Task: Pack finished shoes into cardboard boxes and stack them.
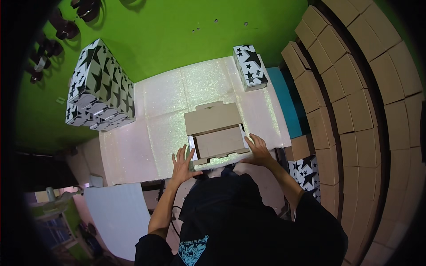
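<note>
An open cardboard box (221,142) lies at the near edge of the table in front of me. Its brown inside faces up and looks bare, and white shows at both side walls. The tabbed lid (213,118) is folded back, away from me. My left hand (182,165) is at the box's left near corner, fingers spread and thumb toward the front edge. At the right near corner is my right hand (258,152), its fingers apart along the side wall. Whether either palm presses on the box, I cannot tell.
A shimmery pale cover (164,102) spreads over the table. White boxes with black stars are stacked at the left (104,84), and a similar star box (250,68) stands at the far right. Brown cartons (346,88) fill the shelves at right. A green wall (177,40) rises behind.
</note>
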The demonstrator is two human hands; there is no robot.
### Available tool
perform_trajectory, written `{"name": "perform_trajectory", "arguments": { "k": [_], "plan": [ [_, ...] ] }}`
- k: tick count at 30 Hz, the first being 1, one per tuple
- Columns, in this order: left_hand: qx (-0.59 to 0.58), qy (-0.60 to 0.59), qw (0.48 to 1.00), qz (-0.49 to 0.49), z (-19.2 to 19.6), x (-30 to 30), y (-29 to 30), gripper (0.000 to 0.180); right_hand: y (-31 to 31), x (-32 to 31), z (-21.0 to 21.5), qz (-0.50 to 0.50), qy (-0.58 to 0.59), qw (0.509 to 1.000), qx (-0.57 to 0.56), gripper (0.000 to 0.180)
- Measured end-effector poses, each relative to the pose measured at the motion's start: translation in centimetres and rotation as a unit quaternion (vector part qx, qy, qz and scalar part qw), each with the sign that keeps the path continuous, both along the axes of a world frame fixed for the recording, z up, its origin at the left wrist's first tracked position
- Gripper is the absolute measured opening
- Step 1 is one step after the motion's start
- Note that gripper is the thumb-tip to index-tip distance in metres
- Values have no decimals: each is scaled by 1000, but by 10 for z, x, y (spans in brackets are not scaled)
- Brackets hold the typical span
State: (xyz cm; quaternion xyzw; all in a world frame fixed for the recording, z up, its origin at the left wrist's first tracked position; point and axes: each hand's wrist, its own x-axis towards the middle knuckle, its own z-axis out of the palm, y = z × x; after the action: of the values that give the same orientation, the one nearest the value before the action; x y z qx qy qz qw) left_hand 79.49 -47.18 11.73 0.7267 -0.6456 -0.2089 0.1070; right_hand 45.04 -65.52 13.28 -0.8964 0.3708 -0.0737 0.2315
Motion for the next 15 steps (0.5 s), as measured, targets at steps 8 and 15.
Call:
{"name": "perform_trajectory", "arguments": {
  "k": [8, 15],
  "plan": [
    [11, 14, 999, 33, 2, 3, -9, 93, -7, -9, -14, 5, 53, 999, 3, 101],
    [-29, 70, 993, 86, -8, 9, -12, 58, -14, -6, -17, 7, -2, 1000, -24, 73]
  ]
}}
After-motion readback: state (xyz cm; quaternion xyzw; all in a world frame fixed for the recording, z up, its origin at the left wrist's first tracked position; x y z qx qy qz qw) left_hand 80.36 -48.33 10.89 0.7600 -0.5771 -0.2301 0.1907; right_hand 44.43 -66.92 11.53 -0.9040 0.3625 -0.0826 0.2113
